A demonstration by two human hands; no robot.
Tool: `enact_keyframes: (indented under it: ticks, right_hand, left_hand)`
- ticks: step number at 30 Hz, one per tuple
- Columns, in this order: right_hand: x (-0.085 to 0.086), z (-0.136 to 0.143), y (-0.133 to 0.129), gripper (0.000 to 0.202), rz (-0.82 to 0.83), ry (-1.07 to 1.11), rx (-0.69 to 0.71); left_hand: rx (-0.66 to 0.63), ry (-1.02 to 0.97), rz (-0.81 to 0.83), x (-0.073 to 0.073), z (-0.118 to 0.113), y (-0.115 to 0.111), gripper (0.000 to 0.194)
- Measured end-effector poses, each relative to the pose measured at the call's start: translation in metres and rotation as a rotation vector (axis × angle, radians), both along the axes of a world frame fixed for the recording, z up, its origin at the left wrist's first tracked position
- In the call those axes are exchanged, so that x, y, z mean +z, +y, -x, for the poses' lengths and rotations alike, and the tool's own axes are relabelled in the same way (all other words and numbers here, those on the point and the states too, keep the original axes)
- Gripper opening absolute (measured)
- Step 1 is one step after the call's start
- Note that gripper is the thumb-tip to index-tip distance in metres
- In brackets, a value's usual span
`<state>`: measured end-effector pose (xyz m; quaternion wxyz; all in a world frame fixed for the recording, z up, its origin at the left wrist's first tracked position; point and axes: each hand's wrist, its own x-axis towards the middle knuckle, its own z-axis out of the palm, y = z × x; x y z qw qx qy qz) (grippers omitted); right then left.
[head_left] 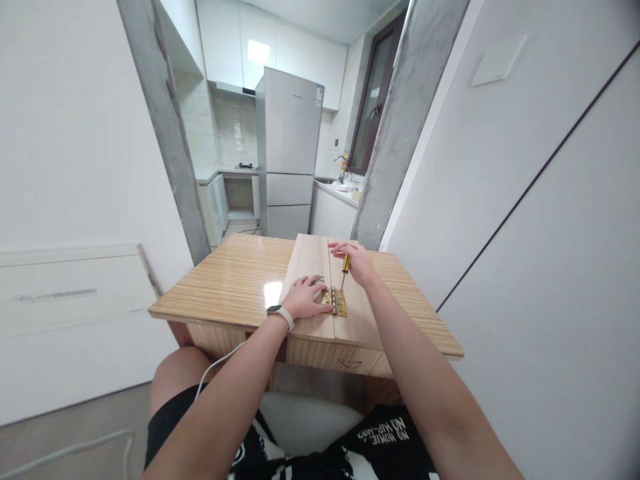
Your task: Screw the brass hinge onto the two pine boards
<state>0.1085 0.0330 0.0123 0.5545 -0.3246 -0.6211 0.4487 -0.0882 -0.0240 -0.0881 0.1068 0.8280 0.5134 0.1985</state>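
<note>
A brass hinge (341, 305) lies opened flat across the seam between two pale wooden boards (310, 257). My right hand (356, 260) is closed round the yellow and black handle of a screwdriver (346, 265), held upright with its tip at the upper part of the hinge's right leaf. With fingers spread, my left hand (303, 298) rests on the left board, its fingertips and thumb touching the hinge's left leaf. Several small screws (319, 278) lie on the left board just beyond those fingers.
The boards lie on a striped wooden table (225, 280) with a drawer handle (350, 363) at its front. A white cable (217, 363) hangs at the left front edge. Behind stand a fridge (293, 127) and a sink counter (335, 197); a white wall (525, 220) rises close on the right.
</note>
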Motion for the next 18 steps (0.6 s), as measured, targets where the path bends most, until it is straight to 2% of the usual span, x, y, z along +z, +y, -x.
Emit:
enact_keyframes:
  ticks: [4,8,11,18]
  right_hand:
    - [0.005,-0.003,0.003,0.019,0.154,0.048,0.231]
    - [0.004,-0.003,0.004,0.048,0.319,0.035,0.357]
    - [0.003,-0.001,0.002,0.051,0.330,0.086,0.267]
    - [-0.002,0.012,0.000,0.043,0.195,0.234,-0.176]
  left_hand:
    - [0.000,-0.007,-0.003,-0.001,0.000,0.000,0.082]
    - [-0.002,-0.030,-0.003,-0.001,0.000,0.000,0.080]
    - [0.002,-0.038,0.007,-0.001,0.000,-0.001,0.081]
    - [0.009,-0.020,0.016,0.000,-0.001,-0.001,0.082]
